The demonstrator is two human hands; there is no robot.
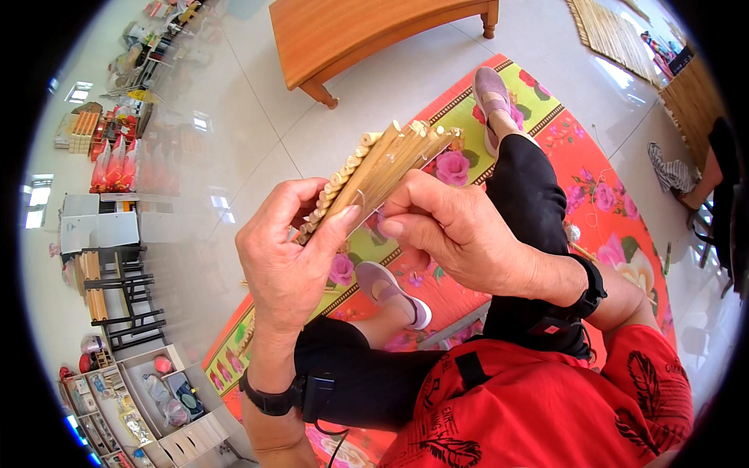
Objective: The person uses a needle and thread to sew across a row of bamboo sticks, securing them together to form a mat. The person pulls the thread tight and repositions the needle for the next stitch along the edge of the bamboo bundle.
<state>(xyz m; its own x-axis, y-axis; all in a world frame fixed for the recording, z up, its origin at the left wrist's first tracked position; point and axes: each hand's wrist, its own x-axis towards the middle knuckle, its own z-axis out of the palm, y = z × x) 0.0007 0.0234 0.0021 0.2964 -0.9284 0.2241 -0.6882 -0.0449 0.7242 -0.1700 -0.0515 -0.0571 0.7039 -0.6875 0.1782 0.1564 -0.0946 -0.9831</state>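
My left hand (289, 249) grips a row of short pale reed or bamboo sticks (394, 160), bound side by side and tilted up to the right, with their round cut ends showing along the left side and top. Its thumb presses on the long face of the sticks. Fine white thread (363, 195) crosses the sticks. Just right of them, my right hand (452, 234) has its thumb and index finger pinched at the thread, the other fingers curled beneath. Both hands are held over my legs and a red and green floral mat (593, 164).
A wooden low table (382, 31) stands ahead. At far right are slatted mats (612, 43) and another person's bare leg (702, 179) beside a striped cloth (667, 164). Along the left are black racks (129, 292), bagged goods (117, 164) and a compartmented tray (140, 398).
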